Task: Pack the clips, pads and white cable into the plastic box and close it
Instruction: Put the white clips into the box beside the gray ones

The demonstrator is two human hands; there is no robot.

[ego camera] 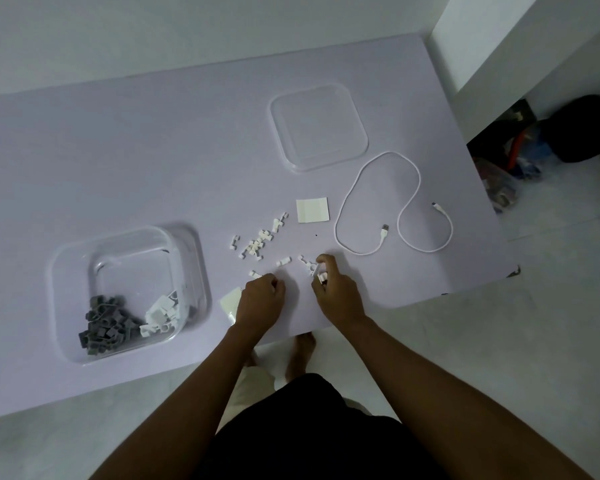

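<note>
Hands on counter (153, 168): right hand (336, 292) pinching white clips (321, 277); left hand (262, 299) curled closed, content not visible. Plastic box (129, 292) at 9 o'clock, uncovered.

Right hand (338, 292) pinching white clips (321, 277); left hand (260, 299) fisted on table (153, 150); box (129, 292) open.

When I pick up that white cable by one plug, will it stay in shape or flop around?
Probably flop: the white cable lies in loose, uneven curves on the table, suggesting a thin, limp cord. It looks light, so lifting should take little effort. The free plug would likely dangle and swing, so gathering the loops first seems wiser.
</note>
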